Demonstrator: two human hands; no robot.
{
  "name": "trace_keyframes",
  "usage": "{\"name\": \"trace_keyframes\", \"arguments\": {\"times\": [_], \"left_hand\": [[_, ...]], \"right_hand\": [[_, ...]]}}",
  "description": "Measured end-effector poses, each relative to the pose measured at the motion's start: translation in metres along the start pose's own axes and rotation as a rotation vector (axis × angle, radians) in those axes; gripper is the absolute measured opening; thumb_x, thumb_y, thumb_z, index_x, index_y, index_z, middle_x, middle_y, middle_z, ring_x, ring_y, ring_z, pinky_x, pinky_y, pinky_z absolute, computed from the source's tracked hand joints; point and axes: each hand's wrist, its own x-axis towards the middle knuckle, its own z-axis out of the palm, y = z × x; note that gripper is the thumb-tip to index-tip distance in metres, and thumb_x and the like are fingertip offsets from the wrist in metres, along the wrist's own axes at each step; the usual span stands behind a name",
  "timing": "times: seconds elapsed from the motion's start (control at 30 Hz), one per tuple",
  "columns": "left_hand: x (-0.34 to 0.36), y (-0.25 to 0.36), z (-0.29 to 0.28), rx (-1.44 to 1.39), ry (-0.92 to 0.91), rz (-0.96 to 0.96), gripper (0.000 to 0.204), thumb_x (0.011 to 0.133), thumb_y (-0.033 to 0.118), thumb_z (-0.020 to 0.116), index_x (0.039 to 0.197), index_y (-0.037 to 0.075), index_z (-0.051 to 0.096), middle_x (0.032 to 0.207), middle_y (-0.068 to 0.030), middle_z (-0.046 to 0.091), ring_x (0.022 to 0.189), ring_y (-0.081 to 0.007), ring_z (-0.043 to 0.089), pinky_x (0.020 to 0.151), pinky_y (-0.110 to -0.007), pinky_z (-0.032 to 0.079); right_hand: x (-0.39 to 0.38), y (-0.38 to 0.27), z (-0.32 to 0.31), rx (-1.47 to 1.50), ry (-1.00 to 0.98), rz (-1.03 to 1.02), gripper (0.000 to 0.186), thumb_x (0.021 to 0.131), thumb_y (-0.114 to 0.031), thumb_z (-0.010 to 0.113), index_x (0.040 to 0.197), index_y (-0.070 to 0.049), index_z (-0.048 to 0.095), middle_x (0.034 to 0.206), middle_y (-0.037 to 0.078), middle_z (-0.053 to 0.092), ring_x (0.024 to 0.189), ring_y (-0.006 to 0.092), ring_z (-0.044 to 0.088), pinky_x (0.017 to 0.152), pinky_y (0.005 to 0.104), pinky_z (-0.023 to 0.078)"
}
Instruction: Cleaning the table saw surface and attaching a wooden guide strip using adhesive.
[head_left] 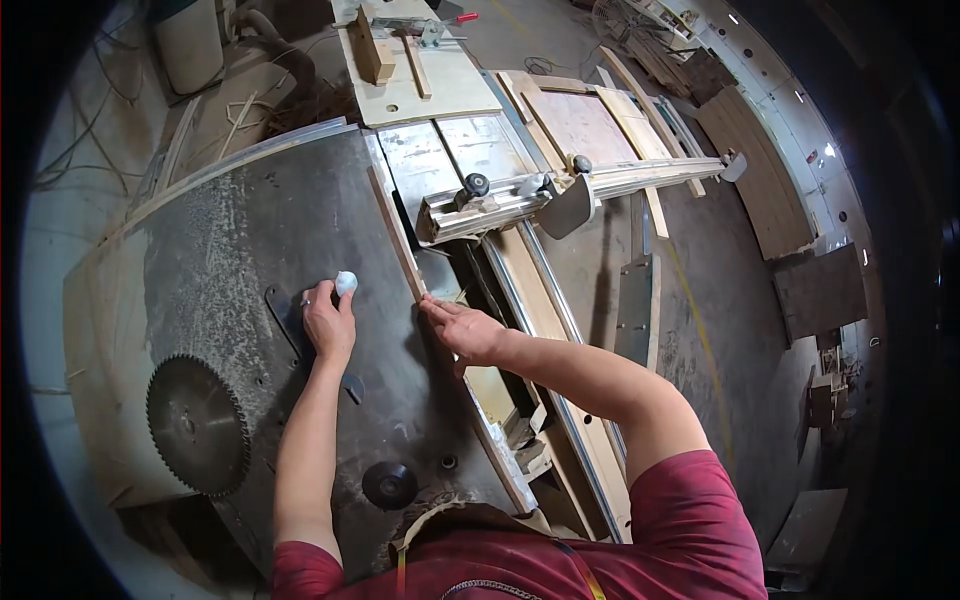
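Note:
My left hand (328,325) grips a small pale, rounded object (346,282) over the dark metal saw table (220,260). My right hand (465,330) rests with fingertips on a long narrow wooden strip (394,230) along the table's edge; whether it holds anything beneath is hidden. A toothed circular blade (198,425) lies flat at lower left. A wrench (281,320) and a dark curved tool (352,388) lie near my left forearm, with a black round disc (390,485) lower down.
A sliding fence (640,180) with black knobs crosses the right side. A plywood board with jigs (410,100) sits at the back, a panel frame (580,125) beside it. Large boards (750,175) stand on the right, beyond the concrete floor (705,280). Hoses and cables hang at the upper left.

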Motion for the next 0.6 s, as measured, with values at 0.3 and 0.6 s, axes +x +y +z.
{"name": "trace_keyframes", "arguments": {"times": [0.3, 0.6], "left_hand": [[-0.007, -0.001, -0.015, -0.016, 0.055, 0.106, 0.027, 0.085, 0.006, 0.079, 0.109, 0.003, 0.067, 0.108, -0.016, 0.07, 0.106, -0.0415, 0.063, 0.094, -0.052, 0.051], [-0.072, 0.09, -0.012, -0.154, -0.311, 0.394, 0.043, 0.088, 0.003, 0.063, 0.13, -0.004, 0.067, 0.136, -0.0198, 0.068, 0.13, -0.0384, 0.062, 0.11, -0.048, 0.05]], "right_hand": [[0.003, 0.009, 0.002, 0.081, 0.042, 0.011, 0.097, 0.059, -0.042, 0.099, 0.131, 0.013, 0.063, 0.169, 0.03, 0.033, 0.161, 0.0428, 0.026, 0.132, 0.0404, 0.03], [0.003, 0.007, 0.0, 0.086, 0.08, -0.016, 0.098, 0.056, -0.039, 0.1, 0.133, 0.008, 0.064, 0.164, 0.026, 0.041, 0.157, 0.0432, 0.032, 0.13, 0.0438, 0.033]]}}
